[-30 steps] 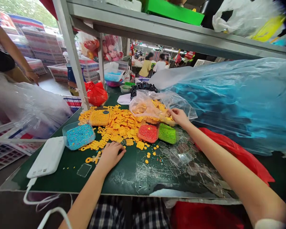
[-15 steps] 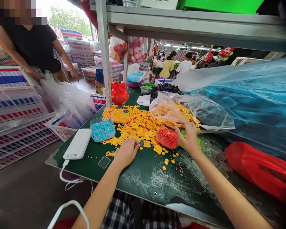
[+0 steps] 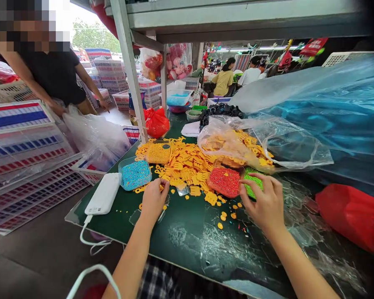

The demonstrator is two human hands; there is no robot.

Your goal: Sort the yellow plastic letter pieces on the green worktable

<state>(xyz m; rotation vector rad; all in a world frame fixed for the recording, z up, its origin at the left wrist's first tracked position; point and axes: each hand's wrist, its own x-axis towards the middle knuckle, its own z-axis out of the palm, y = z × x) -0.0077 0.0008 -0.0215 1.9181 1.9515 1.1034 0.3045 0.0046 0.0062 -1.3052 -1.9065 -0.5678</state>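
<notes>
1. We have a dark green table (image 3: 187, 232) under and around the red-bead tray (image 3: 221, 194), our landmark.
2. Right of that tray and farther off, we see large plastic sheeting (image 3: 336, 112) over something blue.
3. The heap of yellow pieces (image 3: 182, 164), the thing worked among, lies left of and behind the tray. It is loose and overlapping; we make out no sorted stacks.
4. Behind the tray, the clear bag (image 3: 302, 145) lies slack with more yellow pieces in or under it, so the emptying looks partial to us; the exact share we cannot tell.
5. Our right hand (image 3: 268, 203) is at the tray's right side, thumb and forefinger close together, the others curved; we cannot tell whether they pinch anything.
6. Our left hand (image 3: 152, 198) is left of the tray, low over the table, thumb and forefinger nearly meeting; any small thing between them is hidden from us.
7. Blue beads (image 3: 135, 174) and yellow beads (image 3: 158, 153) sit left of the tray, green beads (image 3: 252, 187) just right. All look plentiful, so little seems used.
8. Clear flat pieces (image 3: 299, 216) lie scattered right of the tray, unstacked.
9. A few yellow discs (image 3: 223, 216) lie loose on its near side, ungathered.
</notes>
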